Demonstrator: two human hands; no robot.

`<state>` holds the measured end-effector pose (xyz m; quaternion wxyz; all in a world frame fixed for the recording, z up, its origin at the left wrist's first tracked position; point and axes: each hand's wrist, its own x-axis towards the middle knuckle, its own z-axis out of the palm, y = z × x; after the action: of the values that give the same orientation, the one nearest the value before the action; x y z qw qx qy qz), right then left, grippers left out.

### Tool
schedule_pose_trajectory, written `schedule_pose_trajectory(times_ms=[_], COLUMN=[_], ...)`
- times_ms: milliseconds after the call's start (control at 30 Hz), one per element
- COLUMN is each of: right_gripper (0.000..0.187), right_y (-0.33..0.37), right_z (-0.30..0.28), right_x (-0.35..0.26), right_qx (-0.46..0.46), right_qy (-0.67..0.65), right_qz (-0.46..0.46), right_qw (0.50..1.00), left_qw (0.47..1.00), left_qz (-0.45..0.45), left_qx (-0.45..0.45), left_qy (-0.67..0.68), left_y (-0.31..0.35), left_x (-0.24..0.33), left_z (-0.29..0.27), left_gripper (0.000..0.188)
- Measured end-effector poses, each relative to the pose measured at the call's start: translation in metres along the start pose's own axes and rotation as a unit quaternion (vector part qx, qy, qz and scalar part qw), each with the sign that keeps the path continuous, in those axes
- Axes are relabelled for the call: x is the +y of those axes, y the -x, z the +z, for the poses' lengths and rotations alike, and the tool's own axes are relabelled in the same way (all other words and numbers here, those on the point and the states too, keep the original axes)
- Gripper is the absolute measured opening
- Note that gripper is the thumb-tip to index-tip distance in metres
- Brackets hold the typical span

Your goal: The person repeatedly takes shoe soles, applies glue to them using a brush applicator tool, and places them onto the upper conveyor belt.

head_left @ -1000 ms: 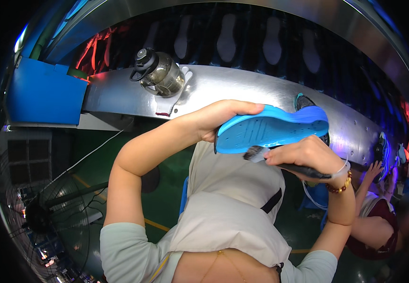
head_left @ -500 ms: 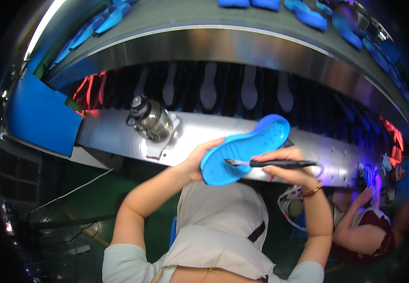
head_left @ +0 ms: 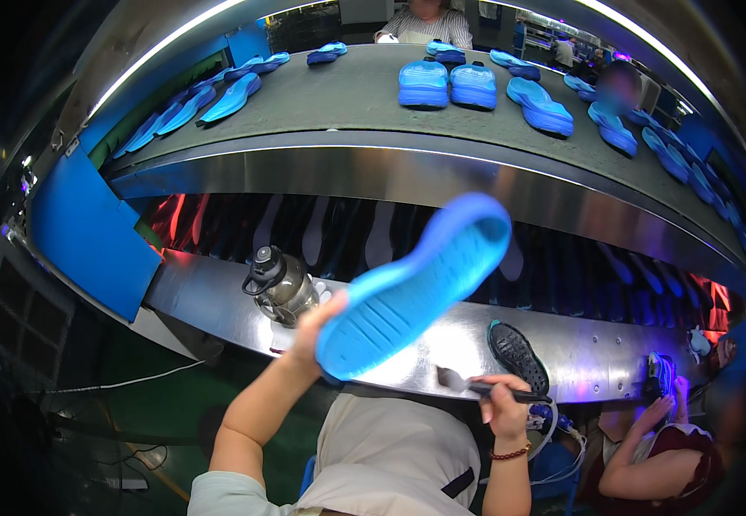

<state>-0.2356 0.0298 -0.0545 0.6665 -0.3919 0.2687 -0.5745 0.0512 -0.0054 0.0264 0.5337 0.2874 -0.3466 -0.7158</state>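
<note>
Head view, right hand [head_left: 505,408] (curled), gripping brush [head_left: 479,388]

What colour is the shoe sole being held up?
The shoe sole is light blue, deeper blue at one end; best view: head.

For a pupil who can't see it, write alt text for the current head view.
A person's left grip holds a blue shoe sole before a steel ledge; the right grip holds a brush, away from the sole. Beyond, more blue soles rest on a dark surface.
</note>
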Motion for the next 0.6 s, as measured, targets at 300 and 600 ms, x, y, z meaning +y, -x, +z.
schedule_pose_trajectory(times_ms=[300, 600], right_gripper=[0.02, 0.018], right_y=[-0.003, 0.008], right_z=[-0.031, -0.051], right_x=[0.013, 0.022], right_qx=[0.118, 0.173], right_qy=[0.016, -0.013], right_qz=[0.015, 0.022], right_qw=[0.993, 0.985], left_qw=[0.857, 0.685], left_qz=[0.286, 0.348], left_qx=[0.081, 0.144], left_qy=[0.421, -0.623], left_y=[-0.128, -0.241], left_x=[0.16, 0.141], left_z=[-0.005, 0.058], left_gripper=[0.057, 0.054])
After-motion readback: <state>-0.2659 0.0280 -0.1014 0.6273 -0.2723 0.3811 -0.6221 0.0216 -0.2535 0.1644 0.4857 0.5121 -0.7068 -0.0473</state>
